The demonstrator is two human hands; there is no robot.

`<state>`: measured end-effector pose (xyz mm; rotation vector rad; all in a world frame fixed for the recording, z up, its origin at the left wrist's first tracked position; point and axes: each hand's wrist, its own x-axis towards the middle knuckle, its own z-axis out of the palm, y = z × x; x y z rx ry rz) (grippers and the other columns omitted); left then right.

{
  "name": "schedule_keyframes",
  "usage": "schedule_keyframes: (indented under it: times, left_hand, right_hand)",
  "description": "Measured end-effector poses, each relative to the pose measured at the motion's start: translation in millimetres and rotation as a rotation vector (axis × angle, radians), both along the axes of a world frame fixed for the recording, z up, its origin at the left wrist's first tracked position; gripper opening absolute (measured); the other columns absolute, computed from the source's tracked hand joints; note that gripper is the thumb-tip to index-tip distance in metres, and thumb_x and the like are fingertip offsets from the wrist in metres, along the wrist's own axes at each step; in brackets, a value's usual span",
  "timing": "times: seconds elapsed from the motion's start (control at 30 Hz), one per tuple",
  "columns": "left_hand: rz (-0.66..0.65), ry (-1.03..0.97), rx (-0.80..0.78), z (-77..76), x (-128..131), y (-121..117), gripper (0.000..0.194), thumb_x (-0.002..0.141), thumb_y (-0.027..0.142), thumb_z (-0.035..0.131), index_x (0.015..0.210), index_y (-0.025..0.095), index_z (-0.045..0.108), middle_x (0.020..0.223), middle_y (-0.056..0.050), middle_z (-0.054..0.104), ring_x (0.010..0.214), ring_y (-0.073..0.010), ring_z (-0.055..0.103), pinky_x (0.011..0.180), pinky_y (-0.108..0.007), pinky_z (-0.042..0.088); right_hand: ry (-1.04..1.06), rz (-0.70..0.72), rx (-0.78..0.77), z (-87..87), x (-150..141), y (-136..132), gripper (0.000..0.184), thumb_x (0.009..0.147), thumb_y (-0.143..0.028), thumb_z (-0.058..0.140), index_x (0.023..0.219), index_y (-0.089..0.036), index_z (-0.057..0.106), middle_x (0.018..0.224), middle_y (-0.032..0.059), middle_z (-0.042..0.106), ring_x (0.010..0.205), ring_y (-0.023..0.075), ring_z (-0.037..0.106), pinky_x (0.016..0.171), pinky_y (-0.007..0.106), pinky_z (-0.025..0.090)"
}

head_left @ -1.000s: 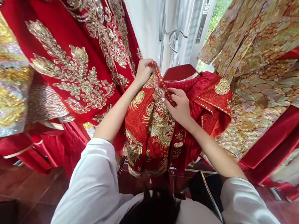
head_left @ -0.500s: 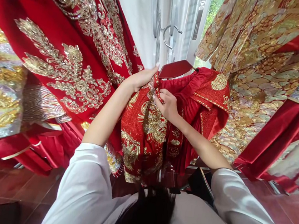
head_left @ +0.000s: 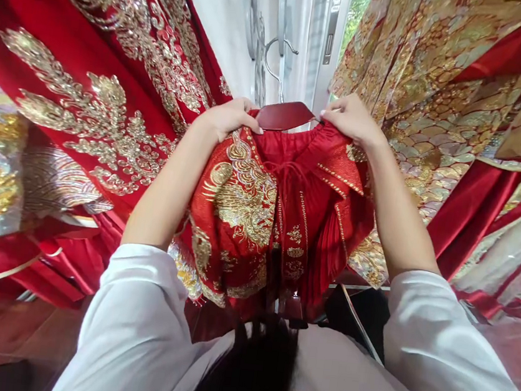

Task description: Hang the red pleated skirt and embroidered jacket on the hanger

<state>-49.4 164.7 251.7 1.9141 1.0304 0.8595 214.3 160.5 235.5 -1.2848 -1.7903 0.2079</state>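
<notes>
In front of me a red jacket with gold embroidery (head_left: 245,200) hangs on a dark red hanger (head_left: 286,115) with a metal hook. My left hand (head_left: 232,117) is closed on the jacket's left shoulder at the collar, thumb on top, beside the hanger. On the other side, my right hand (head_left: 350,119) pinches the right shoulder near the hanger's end. A gathered red skirt (head_left: 324,253) with thin tied cords at its top shows inside the jacket's open front. The fingertips of both hands are partly hidden by cloth.
A red gown with gold beadwork (head_left: 124,111) hangs close on the left. Gold patterned garments (head_left: 420,113) hang on the right. Behind the hanger stand a white door frame (head_left: 327,46) and a pale curtain. A black object (head_left: 363,311) lies low on the right.
My right hand has let go of the jacket's left front edge and moved right to the other shoulder. My left hand has shifted along the collar, and the front now hangs more open.
</notes>
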Motion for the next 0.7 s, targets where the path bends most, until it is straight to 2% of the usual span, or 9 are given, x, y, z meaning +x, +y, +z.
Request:
schedule_keyframes:
  times: [0.07, 0.13, 0.2, 0.27, 0.37, 0.47, 0.7]
  left_hand:
    - [0.02, -0.009, 0.03, 8.3, 4, 2, 0.017, 0.059, 0.01, 0.069, 0.074, 0.003, 0.066, 0.065, -0.007, 0.061, 0.092, -0.0296, 0.063, 0.092, -0.047, 0.045]
    - [0.026, 0.005, 0.046, 13.6, 9, 5, 0.016, 0.061, 0.014, 0.071, 0.074, 0.004, 0.066, 0.069, -0.007, 0.062, 0.099, -0.0298, 0.061, 0.094, -0.045, 0.044]
    - [-0.006, 0.051, 0.024, 14.5, 13, 8, 0.023, 0.061, 0.016, 0.072, 0.08, 0.005, 0.067, 0.076, -0.007, 0.065, 0.104, -0.0301, 0.059, 0.096, -0.044, 0.043]
    - [-0.077, 0.091, -0.003, 12.3, 13, 10, 0.034, 0.059, 0.017, 0.075, 0.091, 0.007, 0.069, 0.085, -0.007, 0.068, 0.107, -0.0296, 0.058, 0.099, -0.042, 0.041]
    - [-0.208, 0.098, -0.034, 7.8, 10, 12, 0.051, 0.054, 0.017, 0.078, 0.103, 0.008, 0.068, 0.094, -0.006, 0.069, 0.112, -0.0276, 0.056, 0.106, -0.037, 0.036]
    - [-0.285, 0.092, -0.048, 5.3, 7, 12, 0.055, 0.054, 0.018, 0.077, 0.107, 0.007, 0.067, 0.097, -0.006, 0.069, 0.113, -0.0264, 0.056, 0.107, -0.036, 0.034]
    - [-0.192, 0.137, 0.01, 3.9, 11, 7, 0.044, 0.063, 0.017, 0.07, 0.106, 0.009, 0.068, 0.089, -0.006, 0.069, 0.108, -0.0283, 0.059, 0.096, -0.039, 0.044]
  right_hand:
    - [-0.013, 0.128, -0.203, 2.8, 0, 7, 0.019, 0.081, -0.011, 0.054, 0.064, -0.012, 0.062, 0.051, -0.0022, 0.047, 0.051, 0.0075, 0.042, 0.062, 0.024, 0.045]
    - [0.011, 0.29, -0.413, 5.8, -5, 14, 0.016, 0.081, -0.012, 0.056, 0.068, -0.013, 0.064, 0.053, -0.002, 0.052, 0.052, 0.0083, 0.048, 0.06, 0.023, 0.048]
    - [0.027, 0.452, -0.595, 10.0, -12, 25, 0.009, 0.079, -0.012, 0.061, 0.071, -0.012, 0.065, 0.061, -0.0013, 0.06, 0.062, 0.0099, 0.058, 0.067, 0.023, 0.052]
    - [0.011, 0.558, -0.71, 14.0, -20, 37, 0.005, 0.076, -0.011, 0.066, 0.071, -0.011, 0.064, 0.069, -0.0015, 0.065, 0.074, 0.0108, 0.063, 0.076, 0.023, 0.052]
    - [-0.018, 0.601, -0.746, 15.9, -27, 50, 0.007, 0.073, -0.006, 0.067, 0.071, -0.009, 0.062, 0.075, -0.0029, 0.068, 0.084, 0.0095, 0.065, 0.084, 0.021, 0.05]
    - [0.013, 0.57, -0.702, 13.6, -26, 55, 0.009, 0.072, 0.002, 0.063, 0.071, -0.006, 0.06, 0.077, -0.0023, 0.069, 0.087, 0.0059, 0.063, 0.086, 0.017, 0.047]
    - [-0.028, 0.487, -0.697, 13.7, -23, 59, 0.018, 0.069, 0.011, 0.055, 0.058, -0.003, 0.05, 0.068, -0.0044, 0.066, 0.079, -0.0002, 0.06, 0.079, 0.011, 0.043]
